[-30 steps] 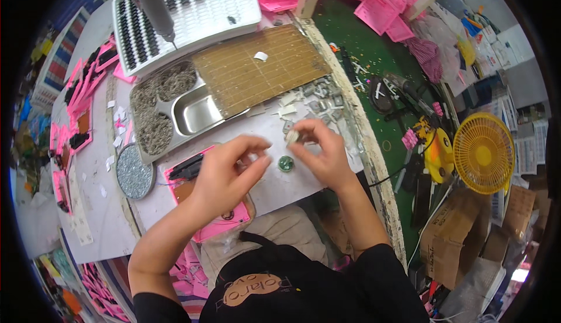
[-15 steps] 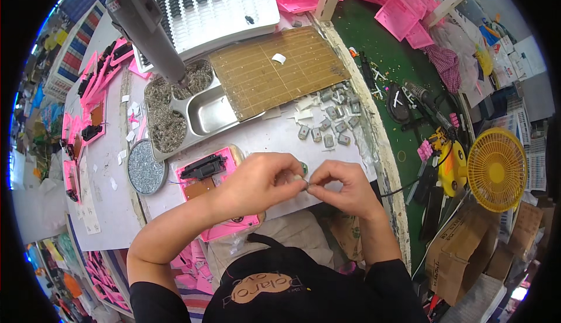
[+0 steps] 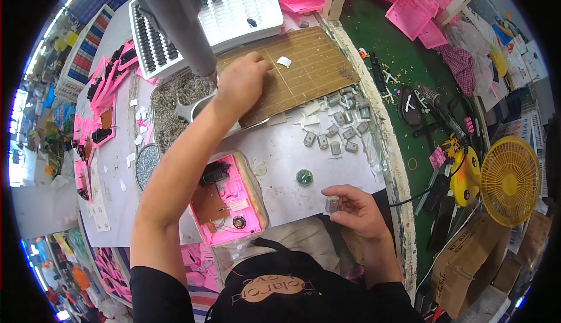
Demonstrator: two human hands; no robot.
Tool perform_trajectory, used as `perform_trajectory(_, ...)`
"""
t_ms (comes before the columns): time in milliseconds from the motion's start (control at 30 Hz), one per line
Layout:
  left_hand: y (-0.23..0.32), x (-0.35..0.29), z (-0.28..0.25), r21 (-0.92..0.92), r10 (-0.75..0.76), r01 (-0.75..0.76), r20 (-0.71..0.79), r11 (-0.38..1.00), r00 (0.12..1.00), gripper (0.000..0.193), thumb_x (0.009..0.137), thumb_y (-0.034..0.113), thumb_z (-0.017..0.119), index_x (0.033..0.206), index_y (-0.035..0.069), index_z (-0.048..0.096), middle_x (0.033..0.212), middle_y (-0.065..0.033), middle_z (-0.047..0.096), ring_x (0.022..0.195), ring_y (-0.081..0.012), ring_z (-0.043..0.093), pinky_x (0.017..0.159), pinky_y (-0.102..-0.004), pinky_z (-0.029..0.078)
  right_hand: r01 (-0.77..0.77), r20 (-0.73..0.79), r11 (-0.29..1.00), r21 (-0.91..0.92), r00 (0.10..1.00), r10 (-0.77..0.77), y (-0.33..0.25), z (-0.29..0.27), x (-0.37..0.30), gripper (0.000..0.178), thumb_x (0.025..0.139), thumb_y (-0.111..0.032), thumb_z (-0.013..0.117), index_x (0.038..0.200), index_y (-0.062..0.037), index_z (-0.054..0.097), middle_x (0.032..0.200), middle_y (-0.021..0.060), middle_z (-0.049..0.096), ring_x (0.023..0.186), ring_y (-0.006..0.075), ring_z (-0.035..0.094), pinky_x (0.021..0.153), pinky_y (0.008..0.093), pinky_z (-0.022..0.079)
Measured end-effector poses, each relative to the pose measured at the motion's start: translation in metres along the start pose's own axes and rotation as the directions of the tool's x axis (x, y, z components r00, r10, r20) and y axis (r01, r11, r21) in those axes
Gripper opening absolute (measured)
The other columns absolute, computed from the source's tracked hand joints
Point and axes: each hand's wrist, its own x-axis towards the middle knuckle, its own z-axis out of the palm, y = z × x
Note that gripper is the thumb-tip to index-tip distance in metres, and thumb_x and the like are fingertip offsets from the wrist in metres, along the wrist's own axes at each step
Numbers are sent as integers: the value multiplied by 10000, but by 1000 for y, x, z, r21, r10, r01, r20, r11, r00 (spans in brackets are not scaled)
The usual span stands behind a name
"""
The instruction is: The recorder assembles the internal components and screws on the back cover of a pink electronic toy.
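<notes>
My right hand [image 3: 361,215], near the table's front edge, pinches a small grey metal motor [image 3: 332,204] between thumb and fingers. My left hand [image 3: 242,83] reaches far over the left end of a brown ridged board [image 3: 310,75], just right of a hanging grey electric screwdriver [image 3: 181,28]. Its fingers are curled, and whatever is in them is hidden. Below my left forearm lies an opened pink plastic housing [image 3: 234,186] with black parts, a brown board and wires. A small round green object [image 3: 304,177] sits between the housing and my right hand.
Several grey motors [image 3: 333,130] lie in a heap by the right table edge. A metal tray [image 3: 201,106] with screws stands partly under the board. Behind are a white tray with black parts [image 3: 239,7] and pink housings. A yellow fan [image 3: 509,177] stands at right.
My hands have parted. The left moved up and away to the board; the right drew back slightly right and down with the motor. The pink housing and green object are now more exposed.
</notes>
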Motion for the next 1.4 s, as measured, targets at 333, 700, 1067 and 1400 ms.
perform_trajectory(333,-4,25,-9,362,191,-360,425,860,885,118,895,88,581,955,46,674,978,-121,663,999,-307,682,838,-398,582,27,-124,979,-202,991,-52,-20,-5,32,485,910,58,673,1383,-18,597,979,-21,591,833,44,530,720,214,447)
perform_trajectory(700,37,-47,-51,-343,81,-60,49,937,995,120,920,63,666,1027,10,666,970,-113,700,782,-261,678,698,-373,544,-51,-46,580,-813,999,22,-28,-2,71,387,865,-30,651,1248,-93,659,695,44,588,621,164,578,605,312,464)
perform_trajectory(1067,79,-228,-108,-809,-312,372,247,455,917,142,888,-77,638,999,-1,685,987,-113,647,826,-197,630,708,-284,496,256,267,-117,-960,959,-94,-25,18,91,396,807,-35,647,1199,-98,657,806,143,654,698,317,650,664,400,519)
perform_trajectory(1400,129,-273,-75,-913,-497,394,296,102,816,251,916,-78,678,1152,6,665,990,-92,679,864,-167,692,734,-297,574,-243,69,925,-293,959,273,-18,90,64,478,917,-28,737,1366,-28,573,826,-18,618,715,45,579,655,210,461)
